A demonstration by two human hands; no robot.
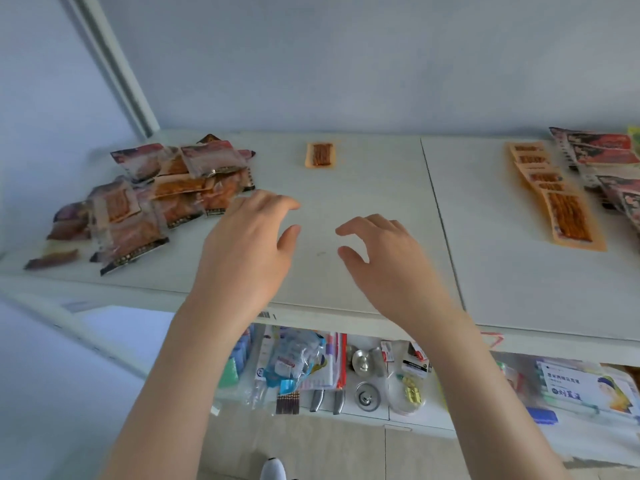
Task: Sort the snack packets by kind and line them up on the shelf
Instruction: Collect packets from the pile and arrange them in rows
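Note:
A jumbled pile of mixed snack packets (152,199) lies at the left of the white shelf (363,188). One orange packet (320,154) lies alone near the back middle. At the right, a row of orange packets (550,188) overlaps front to back, and beside it, at the far right, lie red-and-dark packets (604,157). My left hand (249,244) hovers over the shelf just right of the pile, fingers spread, holding nothing. My right hand (384,258) hovers at the shelf's middle, fingers curled apart and empty.
A seam (440,216) splits the shelf top into two panels. A lower shelf (363,414) holds several household goods: bagged items, metal strainers, knives, boxed goods. A white post (114,64) rises at the back left. Tiled floor (311,448) lies below.

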